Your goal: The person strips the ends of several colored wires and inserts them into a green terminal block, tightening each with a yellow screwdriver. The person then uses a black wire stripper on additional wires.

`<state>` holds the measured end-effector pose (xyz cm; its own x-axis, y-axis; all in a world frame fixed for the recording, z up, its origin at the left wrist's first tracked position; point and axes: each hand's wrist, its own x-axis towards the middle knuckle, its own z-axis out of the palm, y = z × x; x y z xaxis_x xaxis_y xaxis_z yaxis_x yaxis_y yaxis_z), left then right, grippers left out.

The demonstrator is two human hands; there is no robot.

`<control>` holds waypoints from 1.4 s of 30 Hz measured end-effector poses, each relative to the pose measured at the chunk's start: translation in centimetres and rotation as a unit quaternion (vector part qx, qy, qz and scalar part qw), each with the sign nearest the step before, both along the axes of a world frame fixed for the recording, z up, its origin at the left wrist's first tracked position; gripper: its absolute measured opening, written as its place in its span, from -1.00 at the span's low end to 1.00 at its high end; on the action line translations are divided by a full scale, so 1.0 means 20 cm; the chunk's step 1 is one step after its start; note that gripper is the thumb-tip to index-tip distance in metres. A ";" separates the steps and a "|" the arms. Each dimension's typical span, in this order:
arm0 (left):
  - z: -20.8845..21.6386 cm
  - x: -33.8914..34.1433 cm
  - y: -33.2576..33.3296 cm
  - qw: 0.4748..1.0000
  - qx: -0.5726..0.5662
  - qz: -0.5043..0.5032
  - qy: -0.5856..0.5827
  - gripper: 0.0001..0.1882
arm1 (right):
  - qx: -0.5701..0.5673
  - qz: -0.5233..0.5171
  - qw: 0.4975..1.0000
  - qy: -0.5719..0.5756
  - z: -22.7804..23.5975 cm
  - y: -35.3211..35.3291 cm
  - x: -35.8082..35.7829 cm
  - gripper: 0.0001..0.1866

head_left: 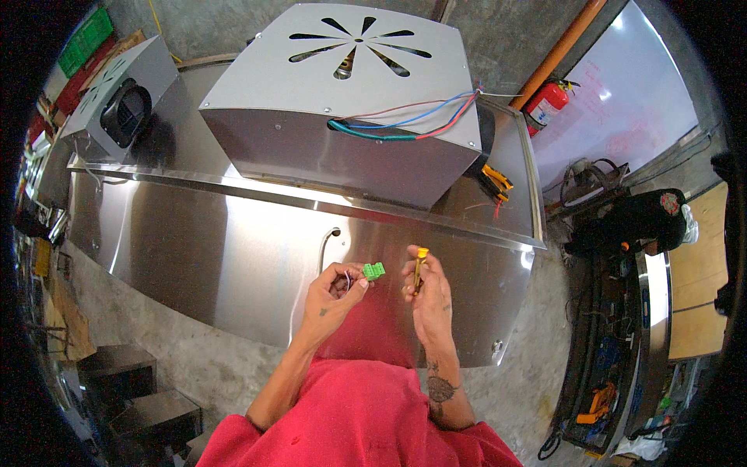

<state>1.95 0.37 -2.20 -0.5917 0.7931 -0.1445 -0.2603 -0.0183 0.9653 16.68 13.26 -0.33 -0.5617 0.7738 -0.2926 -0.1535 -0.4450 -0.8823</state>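
My left hand [328,302] pinches a green terminal block [374,271] at its fingertips, with thin wires curling by the fingers. A grey cable [323,251] comes out of a hole in the steel panel and runs down behind that hand. In my right hand [433,305] is a small screwdriver [421,268] with a yellow end, held upright between the fingers. The screwdriver and the terminal block are a short gap apart. Both hands are above the shiny steel panel [264,257].
A large grey metal box [264,66] with petal-shaped vents stands behind, coloured wires [389,138] trailing from it. Yellow-handled pliers [496,180] lie on its right. At the far left sits a smaller box [159,66] with a black fan. A fire extinguisher [548,103] stands back right.
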 end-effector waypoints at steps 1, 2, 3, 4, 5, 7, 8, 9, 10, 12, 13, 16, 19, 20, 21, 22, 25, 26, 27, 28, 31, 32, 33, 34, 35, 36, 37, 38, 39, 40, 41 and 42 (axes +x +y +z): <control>0.00 0.00 0.00 1.000 0.015 -0.005 -0.007 -0.82 | 0.055 -0.017 0.998 0.008 0.02 0.00 0.00 -0.59; 0.00 0.00 0.00 0.999 0.030 -0.010 -0.015 -0.82 | 0.111 -0.033 0.993 0.015 0.05 0.00 0.00 -0.60; 0.00 0.00 -0.01 0.999 0.033 -0.014 -0.020 -0.82 | 0.165 -0.049 0.985 0.023 0.10 0.00 0.00 -0.60; -0.01 0.00 -0.01 0.999 0.036 -0.019 -0.024 -0.82 | 0.206 -0.053 0.977 0.025 0.13 0.00 -0.01 -0.60; 0.00 -0.01 -0.01 0.999 0.039 -0.023 -0.029 -0.83 | 0.248 -0.056 0.967 0.028 0.17 -0.01 -0.01 -0.59; 0.01 -0.01 -0.02 0.998 0.046 -0.030 -0.034 -0.83 | 0.329 -0.063 0.942 0.031 0.23 -0.02 -0.01 -0.52; 0.01 0.00 -0.02 0.998 0.050 -0.033 -0.037 -0.83 | 0.289 -0.067 0.954 0.038 0.24 -0.04 0.00 -0.44; 0.02 0.00 -0.01 0.997 0.051 -0.032 -0.037 -0.83 | 0.311 -0.079 0.946 0.042 0.25 -0.06 -0.02 -0.44; 0.02 0.00 -0.01 0.997 0.053 -0.031 -0.038 -0.83 | 0.332 -0.091 0.938 0.046 0.26 -0.07 -0.04 -0.45; 0.03 -0.01 -0.01 0.997 0.053 -0.032 -0.036 -0.83 | 0.357 -0.106 0.926 0.056 0.26 -0.08 -0.06 -0.44; 0.03 -0.01 -0.01 0.998 0.051 -0.034 -0.035 -0.83 | 0.362 -0.108 0.924 0.062 0.23 -0.08 -0.06 -0.43; 0.04 -0.02 -0.02 0.997 0.048 -0.040 -0.037 -0.84 | 0.370 -0.094 0.922 0.058 0.20 -0.08 -0.06 -0.43; 0.05 -0.02 -0.02 0.997 0.045 -0.044 -0.038 -0.86 | 0.372 -0.084 0.923 0.053 0.18 -0.09 -0.08 -0.45; 0.06 -0.02 -0.02 0.997 0.044 -0.045 -0.037 -0.87 | 0.372 -0.084 0.923 0.053 0.18 -0.09 -0.08 -0.45; 0.06 -0.02 -0.02 0.997 0.043 -0.045 -0.037 -0.87 | 0.373 -0.086 0.922 0.052 0.18 -0.09 -0.08 -0.46; 0.06 -0.02 -0.02 0.997 0.042 -0.044 -0.037 -0.87 | 0.374 -0.088 0.922 0.050 0.18 -0.09 -0.08 -0.47; 0.06 -0.02 -0.02 0.997 0.044 -0.049 -0.041 -0.87 | 0.401 -0.089 0.911 0.039 0.18 -0.10 -0.08 -0.47; 0.06 -0.02 -0.02 0.997 0.045 -0.051 -0.043 -0.87 | 0.414 -0.088 0.905 0.034 0.17 -0.10 -0.08 -0.47; 0.05 -0.02 -0.02 0.997 0.044 -0.051 -0.045 -0.87 | 0.432 -0.087 0.897 0.031 0.17 -0.10 -0.08 -0.46; 0.05 -0.02 -0.02 0.997 0.044 -0.050 -0.048 -0.87 | 0.451 -0.085 0.888 0.029 0.16 -0.09 -0.08 -0.45; 0.07 -0.01 -0.01 0.998 0.029 -0.041 -0.046 -0.86 | 0.456 -0.088 0.885 0.038 0.13 -0.08 -0.08 -0.42; 0.08 -0.01 -0.01 0.998 0.021 -0.036 -0.043 -0.86 | 0.450 -0.090 0.887 0.043 0.13 -0.08 -0.08 -0.41; 0.07 -0.01 -0.01 0.998 0.020 -0.036 -0.042 -0.86 | 0.464 -0.087 0.881 0.032 0.12 -0.08 -0.08 -0.40; 0.05 -0.01 -0.01 0.998 0.019 -0.036 -0.041 -0.86 | 0.478 -0.083 0.874 0.020 0.12 -0.07 -0.08 -0.39; 0.04 -0.01 -0.01 0.998 0.018 -0.036 -0.041 -0.86 | 0.492 -0.079 0.867 0.008 0.12 -0.07 -0.08 -0.38; 0.04 -0.01 -0.01 0.998 0.019 -0.034 -0.043 -0.85 | 0.510 -0.077 0.857 -0.006 0.12 -0.07 -0.08 -0.37; 0.04 0.00 0.00 0.998 0.019 -0.031 -0.046 -0.85 | 0.527 -0.074 0.846 -0.020 0.13 -0.07 -0.09 -0.36; 0.04 0.00 0.00 0.998 0.020 -0.029 -0.049 -0.85 | 0.545 -0.072 0.835 -0.034 0.13 -0.07 -0.09 -0.34; 0.04 0.00 0.00 0.999 0.011 -0.027 -0.046 -0.85 | 0.551 -0.082 0.830 -0.029 0.13 -0.07 -0.09 -0.34; 0.05 -0.01 0.00 0.999 0.002 -0.025 -0.043 -0.85 | 0.558 -0.093 0.824 -0.024 0.12 -0.07 -0.09 -0.33; 0.05 -0.01 0.00 0.999 -0.008 -0.023 -0.040 -0.86 | 0.564 -0.103 0.819 -0.019 0.12 -0.07 -0.09 -0.32; 0.05 -0.01 -0.01 0.999 -0.014 -0.027 -0.038 -0.86 | 0.569 -0.111 0.815 -0.011 0.12 -0.07 -0.09 -0.33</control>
